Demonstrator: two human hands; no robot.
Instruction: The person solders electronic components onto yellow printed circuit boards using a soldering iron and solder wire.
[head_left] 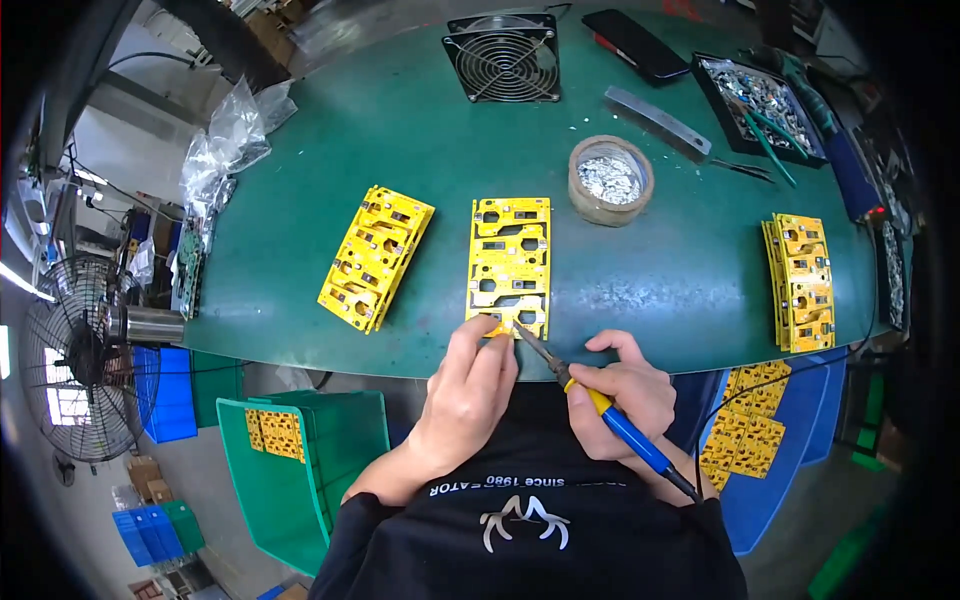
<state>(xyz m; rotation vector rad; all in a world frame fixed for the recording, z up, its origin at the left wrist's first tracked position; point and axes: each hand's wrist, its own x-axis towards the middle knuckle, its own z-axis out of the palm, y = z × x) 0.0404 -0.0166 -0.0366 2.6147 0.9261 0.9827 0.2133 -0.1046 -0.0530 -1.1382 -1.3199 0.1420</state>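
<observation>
A yellow circuit board panel (510, 255) with dark cut-outs lies in front of me on the green table. My right hand (625, 400) grips a soldering iron (630, 435) by its blue and yellow handle. The iron's tip points at the panel's near edge, close to my left fingertips. My left hand (468, 395) is pinched at that same edge; whatever sits between its fingers is too small and covered to name. A stack of similar panels (375, 258) lies tilted to the left, and another stack (802, 283) stands at the far right.
Beyond the panel are a tape roll (585, 205) filled with small silvery parts, a fan (505, 62) and a metal bar (658, 122). A black tray (712, 75) of parts holds green-handled pliers (770, 140). Below the table edge, green (355, 430) and blue (790, 490) bins contain yellow panels.
</observation>
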